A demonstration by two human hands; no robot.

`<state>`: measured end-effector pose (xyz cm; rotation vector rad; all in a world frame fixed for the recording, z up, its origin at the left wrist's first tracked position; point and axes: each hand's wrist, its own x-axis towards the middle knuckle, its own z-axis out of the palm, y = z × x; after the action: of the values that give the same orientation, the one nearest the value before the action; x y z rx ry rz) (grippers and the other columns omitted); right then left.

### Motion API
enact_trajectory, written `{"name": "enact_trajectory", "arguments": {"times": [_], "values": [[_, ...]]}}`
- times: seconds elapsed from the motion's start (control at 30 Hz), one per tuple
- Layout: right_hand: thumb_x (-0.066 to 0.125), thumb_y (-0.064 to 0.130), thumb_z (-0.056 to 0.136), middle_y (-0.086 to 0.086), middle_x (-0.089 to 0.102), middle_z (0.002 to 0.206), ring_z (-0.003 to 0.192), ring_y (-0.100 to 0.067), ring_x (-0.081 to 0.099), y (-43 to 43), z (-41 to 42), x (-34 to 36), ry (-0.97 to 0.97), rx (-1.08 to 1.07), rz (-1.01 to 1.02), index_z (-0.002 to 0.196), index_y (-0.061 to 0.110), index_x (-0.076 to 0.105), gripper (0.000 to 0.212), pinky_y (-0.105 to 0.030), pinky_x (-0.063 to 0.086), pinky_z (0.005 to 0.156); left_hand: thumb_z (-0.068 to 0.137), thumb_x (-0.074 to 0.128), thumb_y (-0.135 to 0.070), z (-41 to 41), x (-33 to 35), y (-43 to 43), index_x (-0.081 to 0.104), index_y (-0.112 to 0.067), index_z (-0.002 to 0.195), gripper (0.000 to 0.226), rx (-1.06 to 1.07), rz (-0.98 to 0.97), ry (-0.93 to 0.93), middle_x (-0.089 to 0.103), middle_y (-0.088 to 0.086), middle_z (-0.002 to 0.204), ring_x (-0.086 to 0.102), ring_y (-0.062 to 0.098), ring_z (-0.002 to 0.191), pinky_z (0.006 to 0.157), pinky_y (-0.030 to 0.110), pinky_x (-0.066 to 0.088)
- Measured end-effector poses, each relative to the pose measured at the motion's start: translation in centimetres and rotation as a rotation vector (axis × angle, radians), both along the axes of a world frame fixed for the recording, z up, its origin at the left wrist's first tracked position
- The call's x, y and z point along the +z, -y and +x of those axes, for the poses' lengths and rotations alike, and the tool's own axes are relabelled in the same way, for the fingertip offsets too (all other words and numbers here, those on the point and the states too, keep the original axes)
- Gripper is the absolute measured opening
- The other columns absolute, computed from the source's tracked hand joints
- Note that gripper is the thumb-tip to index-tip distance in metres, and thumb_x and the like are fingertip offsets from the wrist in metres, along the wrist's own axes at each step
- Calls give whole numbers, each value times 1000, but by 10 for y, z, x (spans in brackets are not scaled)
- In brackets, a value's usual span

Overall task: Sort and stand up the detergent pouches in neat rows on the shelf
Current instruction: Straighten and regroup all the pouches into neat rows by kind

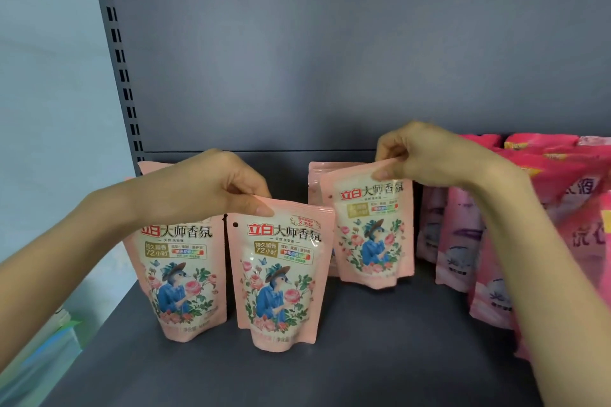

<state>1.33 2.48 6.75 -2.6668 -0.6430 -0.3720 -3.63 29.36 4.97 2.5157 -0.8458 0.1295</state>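
Shelf point(363, 357): dark grey, flat, matte metal; slotted upright at far left.

Dark pink pouches point(463, 241), right: crowded, leaning on each other. Risk: the right forearm lies across them and could topple the row.

Pale pink pouches, glossy soft film, rounded gusset bases, flat sealed tops:
- left pouch point(180, 274), upright, unheld.
- middle pouch point(281, 274), near edge, tilted slightly. Left hand point(211, 185), fingers pinched on its top seal. Risk: released crooked, it may tip against its neighbour.
- far pouch point(373, 231), base apparently just off the shelf. Right hand point(426, 155), fingers pinching its top. Risk: slick film may slip; soft base may slump.
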Motion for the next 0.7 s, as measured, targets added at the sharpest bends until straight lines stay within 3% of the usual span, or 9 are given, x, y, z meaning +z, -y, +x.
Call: {"name": "enact_trajectory", "arguments": {"times": [0.1, 0.27, 0.57, 0.7], "values": [[73, 16, 79, 7, 60, 70, 65, -7, 54, -7, 14, -11, 28, -5, 53, 62, 25, 55, 25, -20, 43, 59, 75, 60, -31, 1, 0, 0, 74, -14, 86, 25, -2, 0, -4, 73, -14, 81, 67, -2, 73, 61, 4, 47], [75, 18, 77, 5, 61, 71, 66, -6, 54, -11, 29, -26, -16, 12, 124, 65, 22, 58, 21, -18, 43, 59, 74, 59, -34, 1, -2, -2, 73, -19, 85, 24, 3, -3, -5, 72, -17, 79, 67, -3, 73, 63, 6, 48], [76, 19, 76, 1, 64, 74, 73, -14, 60, -4, 31, -23, -161, 9, 133, 68, 18, 62, 16, -35, 55, 73, 74, 60, -36, 1, -4, -9, 73, -22, 86, 23, 24, 5, -24, 72, -18, 81, 69, 1, 76, 68, 12, 52], [76, 18, 75, -3, 65, 81, 76, -14, 57, 9, 27, -18, -253, 10, 109, 75, 20, 66, 10, -33, 54, 71, 74, 60, -36, 2, -2, -9, 73, -21, 87, 24, 24, -1, -48, 73, -15, 81, 70, 4, 75, 66, 15, 54]]}}
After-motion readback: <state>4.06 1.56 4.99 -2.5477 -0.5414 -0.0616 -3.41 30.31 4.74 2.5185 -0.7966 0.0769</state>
